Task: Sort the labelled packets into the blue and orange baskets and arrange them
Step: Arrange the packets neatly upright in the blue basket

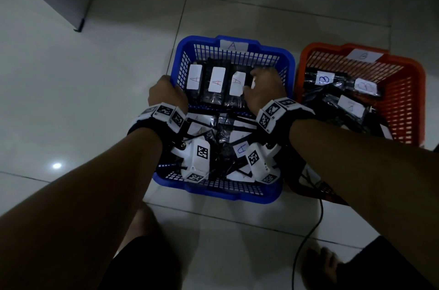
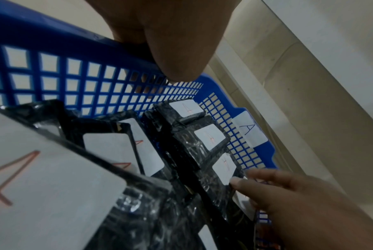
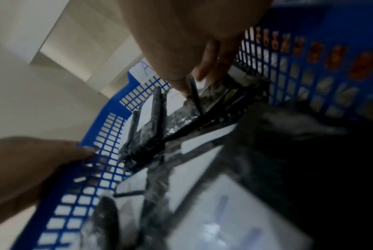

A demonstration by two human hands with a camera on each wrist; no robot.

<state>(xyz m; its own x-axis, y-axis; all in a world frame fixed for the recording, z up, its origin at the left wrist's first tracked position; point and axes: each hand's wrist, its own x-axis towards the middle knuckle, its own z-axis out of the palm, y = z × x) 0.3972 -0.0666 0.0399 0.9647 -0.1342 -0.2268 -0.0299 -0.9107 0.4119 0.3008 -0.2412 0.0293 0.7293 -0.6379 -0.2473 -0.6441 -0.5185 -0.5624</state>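
Pale tiled floor (image 1: pixel 95 104), dim light. A grey cabinet corner (image 1: pixel 78 26) stands at far left, well apart from the work.

Left hand (image 1: pixel 166 94): fingers curled over the left rim of the blue plastic lattice basket (image 1: pixel 288 61); thumb inside the wall, seen in the left wrist view. It grips the rim and steadies the basket.

Blue basket carries a white tag marked "A" (image 1: pixel 234 45) on its far wall. Along that wall three black foil-wrapped packets with white "A" labels (image 1: pixel 216 83) stand upright, side by side, touching. Nearer the person, more A packets (image 1: pixel 241 148) lie loose and overlapping, partly hidden under the wrist cameras.

Right hand (image 1: pixel 262 90): at the right end of the upright row, in the basket's far right corner. The right wrist view shows thumb and fingers (image 3: pixel 204 67) pinching the top edge of a fourth black packet (image 3: pixel 215 94), held nearly upright just beside the third. Its label is not readable.

Orange plastic lattice basket (image 1: pixel 413 90), tagged "B" (image 1: pixel 364 55), sits just beside the blue one, to the right. Black packets with "B" labels (image 1: pixel 325 78) lie in it, tilted and unordered.

Judgement: sorting looks largely done; the step in hand is arranging the A row. The next move calls for seating the held packet flush against the row, label forward, then lifting the loose A packets. The B basket looks not yet arranged.

A black cable (image 1: pixel 306 237) runs across the floor, near right.
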